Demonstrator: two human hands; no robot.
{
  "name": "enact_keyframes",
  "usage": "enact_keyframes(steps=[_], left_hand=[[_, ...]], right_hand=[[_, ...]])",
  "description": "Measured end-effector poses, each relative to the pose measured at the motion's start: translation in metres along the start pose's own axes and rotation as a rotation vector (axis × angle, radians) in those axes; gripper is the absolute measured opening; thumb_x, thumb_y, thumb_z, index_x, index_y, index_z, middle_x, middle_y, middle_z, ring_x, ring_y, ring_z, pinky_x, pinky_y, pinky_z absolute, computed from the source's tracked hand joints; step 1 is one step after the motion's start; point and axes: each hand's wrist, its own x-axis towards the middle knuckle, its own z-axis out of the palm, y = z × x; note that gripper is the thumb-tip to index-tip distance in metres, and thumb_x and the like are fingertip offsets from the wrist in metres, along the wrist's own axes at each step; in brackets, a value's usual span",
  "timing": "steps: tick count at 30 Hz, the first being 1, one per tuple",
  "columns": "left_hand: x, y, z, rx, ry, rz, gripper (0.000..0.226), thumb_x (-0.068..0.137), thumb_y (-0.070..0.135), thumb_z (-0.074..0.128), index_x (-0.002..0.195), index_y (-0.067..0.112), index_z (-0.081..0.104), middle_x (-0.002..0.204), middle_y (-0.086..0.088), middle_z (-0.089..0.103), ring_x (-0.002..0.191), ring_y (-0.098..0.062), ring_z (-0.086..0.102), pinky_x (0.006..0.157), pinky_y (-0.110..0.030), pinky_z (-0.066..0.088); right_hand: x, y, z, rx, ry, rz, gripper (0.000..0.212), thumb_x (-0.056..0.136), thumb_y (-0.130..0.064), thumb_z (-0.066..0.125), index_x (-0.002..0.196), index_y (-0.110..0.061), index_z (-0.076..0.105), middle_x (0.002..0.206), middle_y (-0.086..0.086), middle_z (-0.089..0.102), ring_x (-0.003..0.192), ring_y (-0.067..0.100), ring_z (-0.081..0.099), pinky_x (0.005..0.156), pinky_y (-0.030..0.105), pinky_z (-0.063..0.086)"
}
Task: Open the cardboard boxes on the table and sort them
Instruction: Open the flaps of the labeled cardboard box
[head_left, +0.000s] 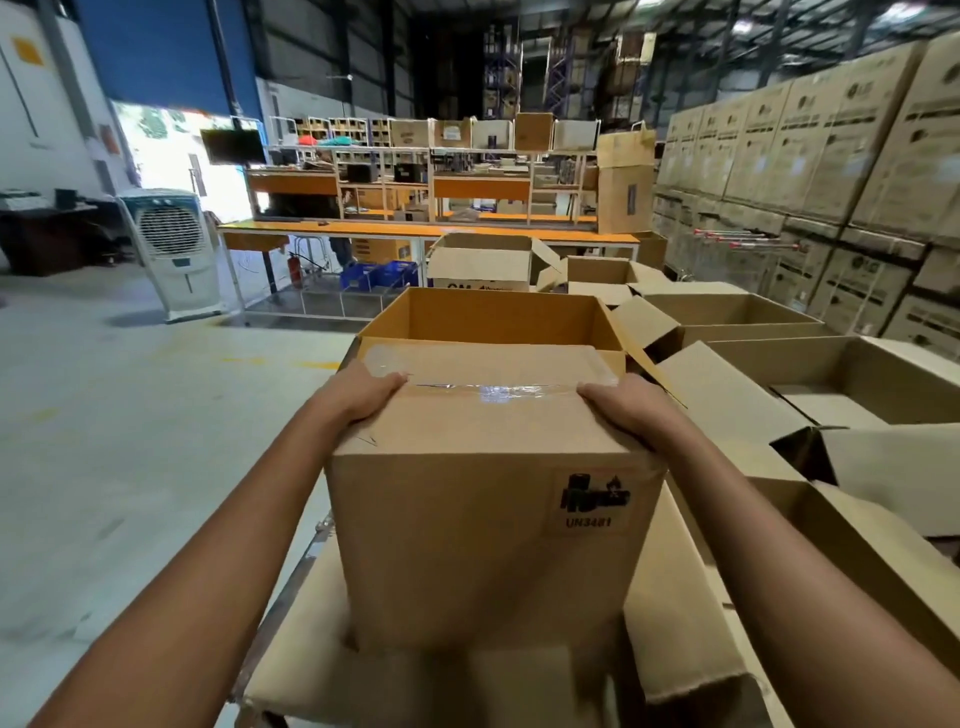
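The left hand (363, 397) and the right hand (621, 408) grip the top side edges of a closed box (483, 561); clear tape (498, 391) runs across its top between them; a label (595, 501) reads UN3481; an open box (493, 317) stands just behind; more open boxes (831, 374) lie to the right.

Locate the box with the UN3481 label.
Centre of the head view: the UN3481 box is gripped at its top corners by the left hand and right hand, an open box just behind it and more opened boxes to its right.
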Motion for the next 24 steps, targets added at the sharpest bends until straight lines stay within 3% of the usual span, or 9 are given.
enact_keyframes(steps=[4,7,10,17,19,21,24], left_hand=[[-0.026,-0.009,0.000,-0.012,0.072,0.041,0.070,0.094,0.059,0.052,0.147,0.014,0.040,0.144,-0.015,0.052,0.126,-0.035,0.052,0.105,-0.048,0.042],[-0.059,-0.022,-0.001,-0.089,0.147,0.063,0.072,0.091,0.062,0.050,0.148,0.022,0.035,0.144,-0.012,0.052,0.125,-0.035,0.053,0.103,-0.050,0.044],[-0.104,-0.035,0.002,-0.210,0.207,0.132,0.067,0.093,0.064,0.044,0.148,0.026,0.034,0.142,-0.009,0.053,0.122,-0.034,0.055,0.101,-0.051,0.045],[-0.187,-0.109,0.004,-0.476,0.308,0.240,0.051,0.101,0.062,0.027,0.126,0.026,0.053,0.120,-0.002,0.062,0.107,-0.028,0.059,0.092,-0.043,0.047],[-0.208,-0.136,0.013,-0.637,0.266,0.210,0.047,0.103,0.059,0.025,0.124,0.029,0.056,0.121,0.000,0.061,0.110,-0.023,0.059,0.095,-0.038,0.045],[-0.224,-0.165,0.023,-0.844,0.136,0.080,0.058,0.100,0.064,0.026,0.124,0.024,0.061,0.118,0.000,0.065,0.111,-0.022,0.063,0.096,-0.035,0.048],[-0.237,-0.207,0.033,-0.976,-0.069,-0.068,0.082,0.084,0.084,0.023,0.121,0.028,0.069,0.116,-0.004,0.073,0.109,-0.023,0.068,0.099,-0.045,0.051]], right_hand=[[-0.028,0.008,0.003,-0.054,0.147,-0.024,0.071,0.091,-0.069,0.043,0.130,-0.011,0.058,0.125,0.011,0.065,0.106,0.030,0.062,0.091,0.047,0.053],[-0.064,0.020,0.004,0.005,0.230,-0.073,0.065,0.092,-0.066,0.046,0.133,-0.016,0.053,0.125,0.008,0.064,0.107,0.029,0.061,0.085,0.042,0.051],[-0.111,0.035,0.010,0.083,0.327,-0.065,0.067,0.088,-0.070,0.046,0.132,-0.020,0.050,0.124,0.008,0.064,0.106,0.031,0.061,0.087,0.046,0.052],[-0.237,0.055,0.077,0.269,0.539,-0.156,0.061,0.095,-0.054,0.056,0.144,-0.021,0.037,0.129,0.008,0.063,0.111,0.032,0.061,0.078,0.033,0.040],[-0.260,0.065,0.109,0.384,0.530,-0.169,0.059,0.093,-0.046,0.061,0.142,-0.022,0.037,0.128,0.005,0.061,0.108,0.026,0.060,0.080,0.029,0.039],[-0.275,0.075,0.135,0.486,0.458,-0.129,0.059,0.092,-0.038,0.065,0.140,-0.019,0.036,0.128,0.006,0.059,0.106,0.022,0.058,0.083,0.027,0.039],[-0.286,0.090,0.163,0.537,0.327,-0.003,0.055,0.091,-0.033,0.068,0.134,-0.013,0.040,0.126,0.012,0.060,0.101,0.022,0.055,0.085,0.031,0.043]])
